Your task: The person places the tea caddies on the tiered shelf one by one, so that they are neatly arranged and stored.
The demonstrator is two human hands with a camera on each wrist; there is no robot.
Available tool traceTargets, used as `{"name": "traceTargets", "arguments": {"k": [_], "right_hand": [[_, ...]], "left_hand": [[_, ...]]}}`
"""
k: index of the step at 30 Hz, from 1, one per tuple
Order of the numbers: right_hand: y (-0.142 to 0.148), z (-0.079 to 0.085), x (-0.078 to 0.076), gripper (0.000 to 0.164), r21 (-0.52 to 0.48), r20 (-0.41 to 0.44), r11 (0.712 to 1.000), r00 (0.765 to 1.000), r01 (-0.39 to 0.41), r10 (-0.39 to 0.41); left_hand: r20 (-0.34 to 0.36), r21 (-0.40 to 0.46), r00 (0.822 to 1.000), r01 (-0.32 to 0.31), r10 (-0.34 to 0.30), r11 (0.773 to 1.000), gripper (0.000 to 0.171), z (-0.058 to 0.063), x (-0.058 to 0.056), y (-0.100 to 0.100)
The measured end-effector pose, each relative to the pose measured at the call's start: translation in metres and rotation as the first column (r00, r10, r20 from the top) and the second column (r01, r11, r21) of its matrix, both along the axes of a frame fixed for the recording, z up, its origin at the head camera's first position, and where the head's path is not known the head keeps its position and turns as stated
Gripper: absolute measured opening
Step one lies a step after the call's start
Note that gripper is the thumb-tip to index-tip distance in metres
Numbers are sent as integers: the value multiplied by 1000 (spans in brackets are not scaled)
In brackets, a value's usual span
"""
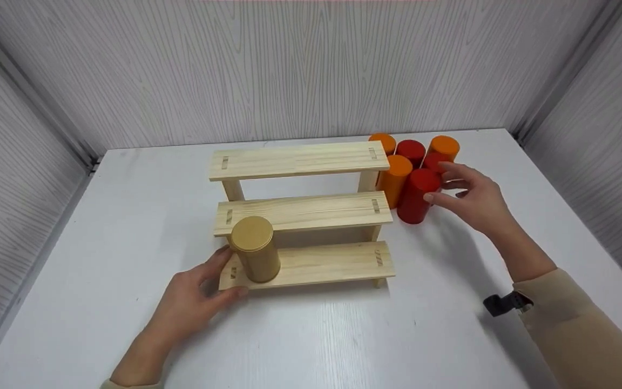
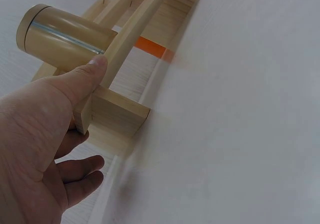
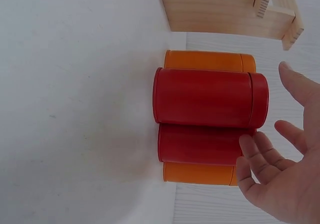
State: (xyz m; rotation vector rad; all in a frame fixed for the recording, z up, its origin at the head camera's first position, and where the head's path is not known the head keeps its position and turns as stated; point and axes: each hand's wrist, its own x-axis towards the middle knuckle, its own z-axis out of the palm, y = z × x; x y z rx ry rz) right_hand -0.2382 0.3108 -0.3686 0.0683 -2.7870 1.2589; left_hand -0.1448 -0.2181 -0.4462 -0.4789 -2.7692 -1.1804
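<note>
A three-step wooden shelf (image 1: 300, 213) stands mid-table. At the left end of its lowest step, my left hand (image 1: 189, 300) grips the board, thumb on the front edge and fingers on the far side. A gold canister (image 1: 257, 251) stands upright on that step beside the hand; the left wrist view shows the thumb (image 2: 89, 77) close to its base. Over at the right, my right hand (image 1: 475, 197) reaches around the front red canister (image 1: 418, 197), fingers spread. In the right wrist view, space shows between the thumb and that canister's lid (image 3: 259, 100).
Behind the front canister stand more red and orange canisters, including an orange one (image 1: 394, 181) close against the shelf's right side. A wood-patterned wall (image 1: 311, 70) rises behind the white table (image 1: 311, 335). A dark strap device (image 1: 505, 303) is at the right wrist.
</note>
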Motion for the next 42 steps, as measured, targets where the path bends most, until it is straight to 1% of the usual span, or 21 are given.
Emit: {"name": "traceTargets", "arguments": {"k": [7,15,21,25,28,34,37,42], "right_hand": [[-4,-2,-3,85,11,85,1000,996,-24,23],[-7,0,-6,91,61,111,995,992,-73,66],[-10,1,-9,99,94,153,989,983,-116,100],[-10,2,-11,101,117,176,984,978,-133,111],[-12,3,-11,99,135,190,982,976,-133,106],[-14,3,-11,87,141,202,983,975,-119,89],[-15,3,-11,82,147,190,982,978,-116,87],[-16,1,-8,74,158,138,981,986,-110,89]], "left_hand": [[6,4,1000,-4,4,1000,79,-1,1,-1],[38,-23,999,-6,7,1000,84,1,0,-1],[27,-38,1000,-6,7,999,83,-1,-1,-2],[27,-40,1000,-3,4,999,83,-1,-1,-2],[29,-38,1000,-3,4,999,83,-1,-2,-2],[18,-22,1000,0,0,1000,80,-1,-1,-2],[19,-26,1000,-2,3,1000,80,-1,0,-1],[8,-31,1000,-7,8,999,81,0,0,0]]}}
